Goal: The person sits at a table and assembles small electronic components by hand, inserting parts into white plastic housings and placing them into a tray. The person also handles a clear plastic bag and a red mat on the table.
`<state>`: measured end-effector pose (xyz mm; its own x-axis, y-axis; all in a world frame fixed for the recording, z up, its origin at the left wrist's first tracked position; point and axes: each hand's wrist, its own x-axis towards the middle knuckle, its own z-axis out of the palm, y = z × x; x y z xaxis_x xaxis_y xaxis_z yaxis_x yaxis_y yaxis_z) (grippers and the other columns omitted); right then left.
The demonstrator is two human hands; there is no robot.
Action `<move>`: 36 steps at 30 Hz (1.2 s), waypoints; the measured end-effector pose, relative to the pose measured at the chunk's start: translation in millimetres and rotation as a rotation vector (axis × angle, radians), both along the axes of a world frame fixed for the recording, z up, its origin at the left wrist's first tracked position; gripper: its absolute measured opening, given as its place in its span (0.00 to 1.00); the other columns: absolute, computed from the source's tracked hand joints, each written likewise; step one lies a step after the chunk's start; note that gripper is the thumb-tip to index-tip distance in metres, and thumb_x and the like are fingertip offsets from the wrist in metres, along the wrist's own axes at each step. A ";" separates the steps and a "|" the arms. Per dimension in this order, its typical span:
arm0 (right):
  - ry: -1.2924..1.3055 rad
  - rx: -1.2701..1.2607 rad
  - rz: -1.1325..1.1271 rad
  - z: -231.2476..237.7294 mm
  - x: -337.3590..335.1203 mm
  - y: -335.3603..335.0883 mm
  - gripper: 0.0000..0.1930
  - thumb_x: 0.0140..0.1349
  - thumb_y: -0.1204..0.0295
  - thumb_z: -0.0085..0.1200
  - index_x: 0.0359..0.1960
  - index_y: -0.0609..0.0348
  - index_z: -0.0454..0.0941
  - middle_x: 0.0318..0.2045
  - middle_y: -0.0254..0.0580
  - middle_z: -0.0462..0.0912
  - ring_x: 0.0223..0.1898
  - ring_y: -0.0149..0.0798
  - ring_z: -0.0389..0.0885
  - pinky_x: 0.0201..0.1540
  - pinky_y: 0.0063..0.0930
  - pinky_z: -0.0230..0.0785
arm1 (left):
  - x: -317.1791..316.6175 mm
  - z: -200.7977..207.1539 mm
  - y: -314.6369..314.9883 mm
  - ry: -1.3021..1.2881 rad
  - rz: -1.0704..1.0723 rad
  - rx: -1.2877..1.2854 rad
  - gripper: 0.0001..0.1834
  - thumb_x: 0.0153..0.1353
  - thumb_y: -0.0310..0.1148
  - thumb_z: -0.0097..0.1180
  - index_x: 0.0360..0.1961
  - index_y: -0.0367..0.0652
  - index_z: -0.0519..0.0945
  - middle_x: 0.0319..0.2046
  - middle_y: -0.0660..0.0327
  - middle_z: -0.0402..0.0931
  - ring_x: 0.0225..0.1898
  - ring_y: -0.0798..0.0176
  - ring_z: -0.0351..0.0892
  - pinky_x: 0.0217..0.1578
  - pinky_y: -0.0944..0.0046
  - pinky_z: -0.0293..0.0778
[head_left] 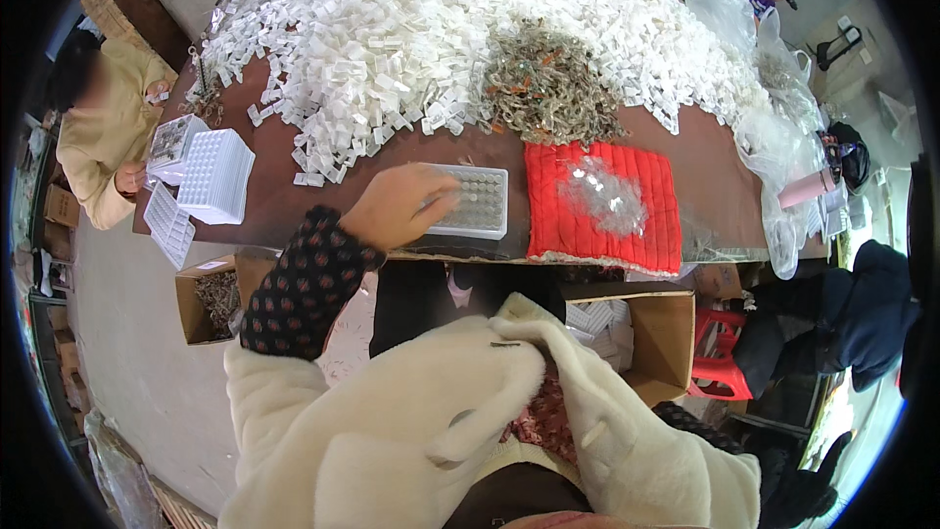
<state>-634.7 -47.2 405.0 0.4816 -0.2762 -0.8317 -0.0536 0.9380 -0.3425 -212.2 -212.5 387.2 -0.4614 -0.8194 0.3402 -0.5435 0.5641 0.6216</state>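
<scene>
My left hand (399, 206) is over the left part of a white plastic tray (504, 206) at the table's near edge. Its fingers are bent together, and what they hold, if anything, is too small to make out. Rows of small round grey-white pieces (480, 198) fill the tray's cells. My right hand does not show; only a bit of dark patterned cuff (697, 425) appears beside the cream coat. Just right of the tray lies a red quilted cloth (651, 240) with a small heap of clear flakes (602, 198) on it.
A large heap of small white plastic pieces (411, 49) covers the far table, with a brownish tangle of clear bits (553, 78) before it. Stacked white trays (217, 176) stand left, near another person (108, 127). Cardboard boxes (661, 343) and a red stool (720, 358) are below.
</scene>
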 end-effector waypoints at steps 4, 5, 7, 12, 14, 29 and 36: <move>0.061 -0.053 0.127 -8.9 2.9 -4.5 0.13 0.63 0.78 0.50 0.48 0.66 0.78 0.39 0.41 0.85 0.41 0.31 0.82 0.46 0.27 0.74 | -10.8 -16.8 -54.9 -0.042 0.001 0.044 0.10 0.60 0.33 0.58 0.40 0.38 0.79 0.30 0.52 0.77 0.32 0.50 0.78 0.33 0.59 0.73; 0.072 -0.066 0.157 -10.8 2.8 -5.3 0.12 0.63 0.78 0.50 0.48 0.66 0.78 0.39 0.41 0.85 0.41 0.31 0.82 0.46 0.27 0.74 | -13.1 -21.0 -67.3 -0.087 0.012 0.055 0.10 0.60 0.33 0.57 0.40 0.38 0.79 0.30 0.52 0.77 0.32 0.49 0.78 0.34 0.58 0.73; 0.091 -0.084 0.206 -14.9 3.1 -6.7 0.12 0.63 0.78 0.50 0.47 0.66 0.79 0.39 0.42 0.85 0.41 0.31 0.82 0.46 0.27 0.74 | -18.7 -29.7 -87.6 -0.124 0.029 0.012 0.09 0.60 0.32 0.57 0.39 0.38 0.78 0.31 0.52 0.77 0.34 0.47 0.77 0.36 0.55 0.73; 0.116 -0.121 0.293 -20.6 2.6 -11.1 0.12 0.62 0.79 0.49 0.46 0.66 0.79 0.39 0.42 0.85 0.41 0.31 0.82 0.46 0.27 0.74 | -21.3 -45.4 -115.4 -0.178 0.001 -0.024 0.09 0.58 0.30 0.56 0.39 0.40 0.78 0.33 0.53 0.76 0.39 0.47 0.77 0.39 0.53 0.72; 0.122 -0.131 0.315 -21.1 1.6 -11.6 0.12 0.62 0.79 0.49 0.46 0.66 0.79 0.38 0.42 0.85 0.41 0.31 0.82 0.46 0.27 0.74 | -22.4 -49.5 -120.4 -0.182 -0.008 -0.052 0.09 0.57 0.30 0.57 0.39 0.41 0.78 0.34 0.54 0.76 0.40 0.48 0.76 0.39 0.53 0.72; 0.112 -0.289 0.559 -48.5 -15.7 -0.1 0.12 0.61 0.81 0.47 0.43 0.67 0.80 0.37 0.43 0.85 0.40 0.31 0.83 0.45 0.27 0.75 | -48.4 -40.3 -140.9 -0.279 0.007 -0.315 0.08 0.54 0.33 0.61 0.35 0.46 0.79 0.32 0.61 0.75 0.37 0.54 0.78 0.35 0.57 0.74; 0.137 -0.619 1.020 -53.1 -30.4 -20.5 0.12 0.60 0.82 0.47 0.42 0.67 0.81 0.37 0.43 0.85 0.39 0.31 0.83 0.45 0.26 0.75 | -60.6 -32.8 -167.7 0.102 0.183 -0.206 0.11 0.55 0.31 0.59 0.40 0.42 0.78 0.35 0.57 0.76 0.36 0.54 0.78 0.38 0.58 0.74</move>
